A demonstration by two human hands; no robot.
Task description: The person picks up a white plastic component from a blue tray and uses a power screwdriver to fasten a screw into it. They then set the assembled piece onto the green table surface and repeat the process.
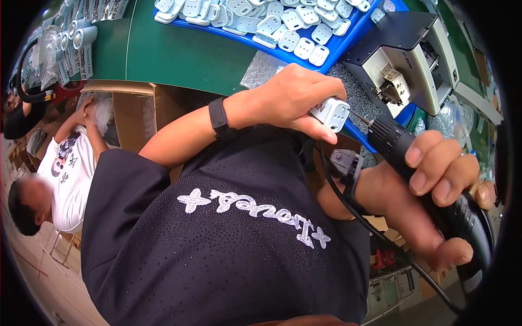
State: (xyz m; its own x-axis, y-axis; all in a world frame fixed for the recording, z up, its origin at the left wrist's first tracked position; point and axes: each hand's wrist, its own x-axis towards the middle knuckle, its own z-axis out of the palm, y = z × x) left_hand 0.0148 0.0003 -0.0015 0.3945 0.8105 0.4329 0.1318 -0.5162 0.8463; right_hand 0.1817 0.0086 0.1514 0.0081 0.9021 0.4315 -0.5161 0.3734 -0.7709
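Note:
My left hand (296, 100), with a black band on its wrist, pinches a small white plastic housing (333, 116) between thumb and fingers. Several small holes show on the housing's face. Wrapped in my right hand (443, 179) is a black electric screwdriver (392, 140), tilted so that its thin bit points at the housing. The bit's tip is at or very close to the housing's right side; I cannot tell whether it touches. A black cord (380, 233) runs below my right forearm.
On the green table (179, 57) stands a blue tray (348, 48) heaped with white plates (266, 24). A screw feeder machine (408, 60) stands at the right, beside loose silver screws (352, 89). Cylindrical white parts (81, 39) stand far left. Another person (70, 168) works beyond a cardboard box (133, 119).

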